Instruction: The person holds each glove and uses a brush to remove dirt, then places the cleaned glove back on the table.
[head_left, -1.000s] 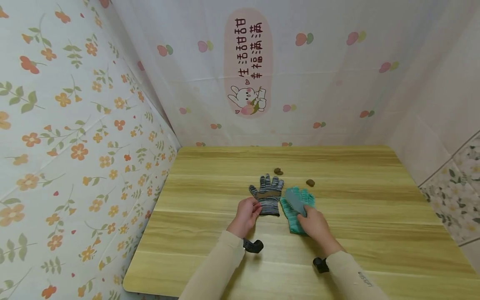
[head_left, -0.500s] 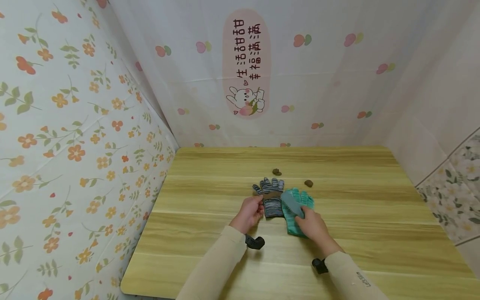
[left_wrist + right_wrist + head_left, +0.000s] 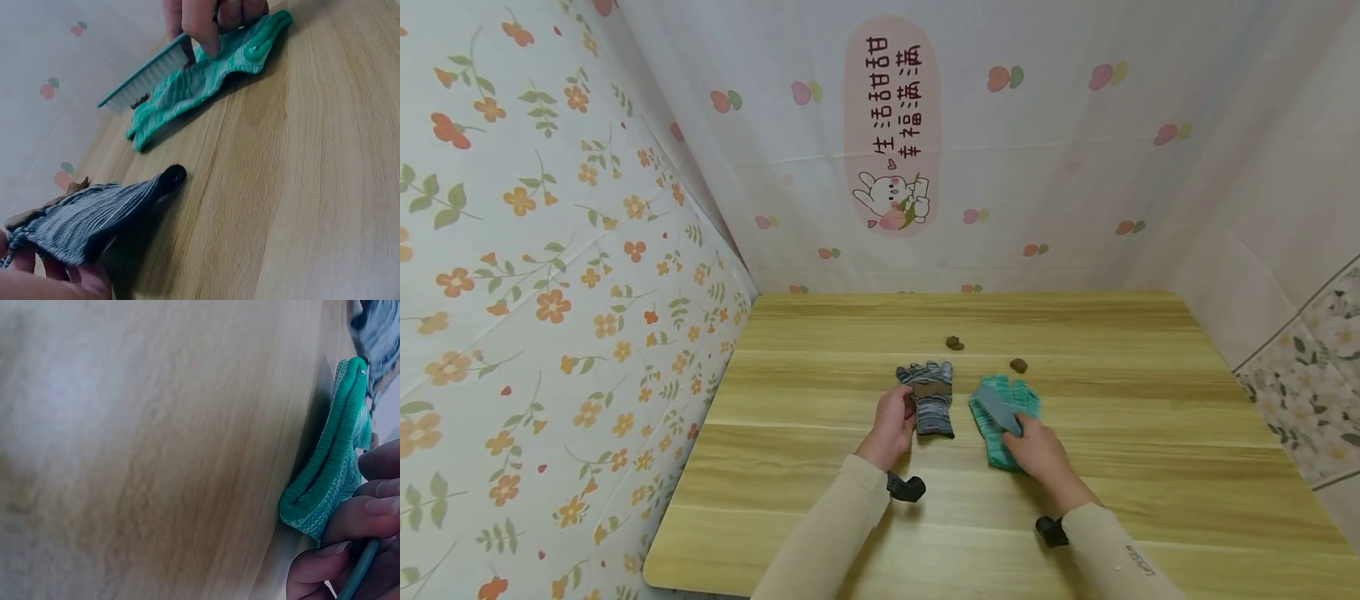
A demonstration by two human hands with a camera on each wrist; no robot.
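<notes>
My left hand (image 3: 892, 423) grips the left side of a grey-and-black striped knit glove (image 3: 934, 419), which has a brown patch (image 3: 932, 388) across its palm. In the left wrist view, the fingers go under this glove (image 3: 103, 215) and its cuff tilts up over the table. My right hand (image 3: 1040, 452) holds a blue-grey brush (image 3: 997, 408) by its handle. The brush overlaps a green striped knit glove (image 3: 997, 450) lying to the right. White bristles (image 3: 147, 81) face down toward the green glove in the left wrist view.
Small brown lumps (image 3: 954, 342) lie on the wooden table (image 3: 820, 358) behind the grey glove, and another brown lump (image 3: 1018, 365) sits behind the green one. A printed curtain (image 3: 1060, 183) hangs along the table's back edge, with a flowered cloth (image 3: 587, 292) at the left.
The grey glove went a little right, then back left with my left hand, leaving a gap between the gloves. My right hand, the brush and the green glove have shifted slightly right.
</notes>
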